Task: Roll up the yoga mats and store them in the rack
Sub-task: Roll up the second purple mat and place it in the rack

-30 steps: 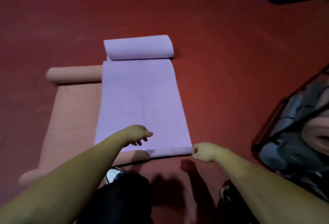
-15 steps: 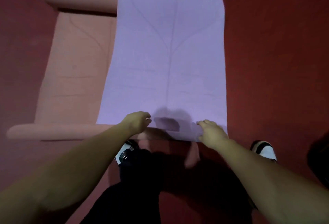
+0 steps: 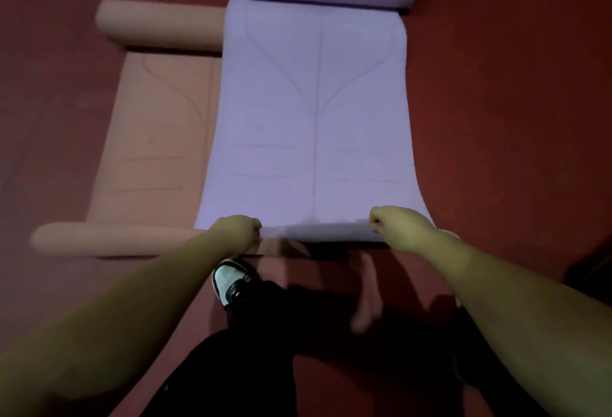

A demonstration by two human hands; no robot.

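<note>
While the purple mat (image 3: 314, 118) is lying flat on the red floor (image 3: 513, 102) in the middle of the frame, the left hand (image 3: 236, 229) and the right hand (image 3: 395, 226) are pinching its near edge. The pink mat (image 3: 155, 138) is lying partly under it at left.

There is a single view, taken from the person's head and aimed steeply forward and down at the red floor (image 3: 496, 118). It sits close above both forearms, which reach in from the lower corners, and the wide lens bends the edges of the purple mat (image 3: 314, 118) stretching away toward the top edge. A shoe (image 3: 233, 282) lies almost directly beneath.
</note>
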